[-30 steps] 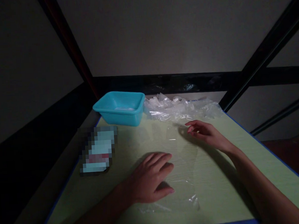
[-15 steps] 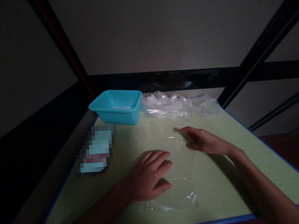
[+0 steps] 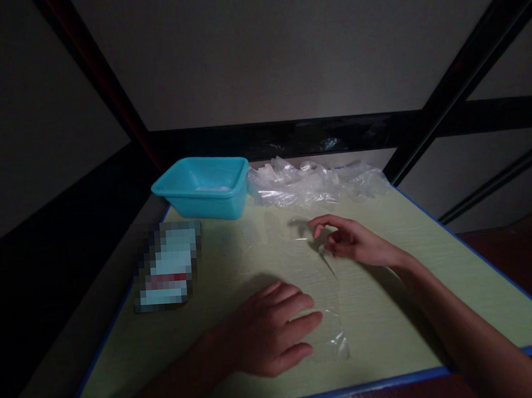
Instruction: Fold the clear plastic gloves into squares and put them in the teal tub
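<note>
A clear plastic bag (image 3: 323, 291) lies flat on the pale green table (image 3: 403, 310), running from near the front edge toward the middle. My left hand (image 3: 274, 330) rests on the bag's near end, palm down, fingers stretched out flat. My right hand (image 3: 352, 242) is at the bag's far end, fingers curled in a pinch on the bag's raised edge.
A turquoise plastic tub (image 3: 202, 186) stands at the table's far left. A heap of clear plastic bags (image 3: 314, 181) lies along the far edge beside it. A blurred flat packet (image 3: 168, 265) lies at the left. Dark frame bars rise behind the table, which has a blue rim.
My right hand has drawn back from the heap toward me and lifted the far edge of the bag. My left hand has slid slightly nearer and to the right on the bag.
</note>
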A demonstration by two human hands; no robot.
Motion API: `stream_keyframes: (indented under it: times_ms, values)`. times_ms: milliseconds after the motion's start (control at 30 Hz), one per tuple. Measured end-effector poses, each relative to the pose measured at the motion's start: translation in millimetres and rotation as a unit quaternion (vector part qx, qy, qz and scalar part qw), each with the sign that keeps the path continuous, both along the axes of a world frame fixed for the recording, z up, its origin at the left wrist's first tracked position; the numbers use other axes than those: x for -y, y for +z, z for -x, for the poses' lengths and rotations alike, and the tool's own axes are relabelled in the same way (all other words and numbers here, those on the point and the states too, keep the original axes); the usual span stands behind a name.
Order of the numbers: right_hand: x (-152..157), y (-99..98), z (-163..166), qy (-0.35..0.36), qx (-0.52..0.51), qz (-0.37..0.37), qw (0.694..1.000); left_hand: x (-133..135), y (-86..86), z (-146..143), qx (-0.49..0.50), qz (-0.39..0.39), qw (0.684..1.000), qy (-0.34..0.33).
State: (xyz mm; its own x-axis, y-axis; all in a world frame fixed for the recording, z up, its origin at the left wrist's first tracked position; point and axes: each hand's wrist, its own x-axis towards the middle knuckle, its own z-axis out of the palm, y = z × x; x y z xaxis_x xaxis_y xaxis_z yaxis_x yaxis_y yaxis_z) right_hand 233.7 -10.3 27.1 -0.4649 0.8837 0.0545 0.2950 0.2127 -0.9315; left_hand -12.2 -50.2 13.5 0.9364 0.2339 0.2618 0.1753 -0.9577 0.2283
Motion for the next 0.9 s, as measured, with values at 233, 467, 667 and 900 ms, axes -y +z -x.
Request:
stream_keyframes:
  times_ms: [233,467,667,900]
  values:
    - [-6,-5.3,12,-0.026,-0.08,0.014,0.996,9,-1.2,-11,-0.082,-0.024,0.996,-0.035]
    - [-9,-6.1,21,-0.086,-0.111,0.001,0.99,9,-7.0,-10,-0.091,-0.033,0.995,-0.019]
    - [-21,-2.1,41,-0.036,-0.109,0.008,0.993,11,-8.5,-10,-0.087,-0.033,0.995,-0.019]
    - [-22,-14.0,55,-0.035,-0.105,0.013,0.994,11,-8.5,-8,-0.013,-0.072,0.997,-0.037]
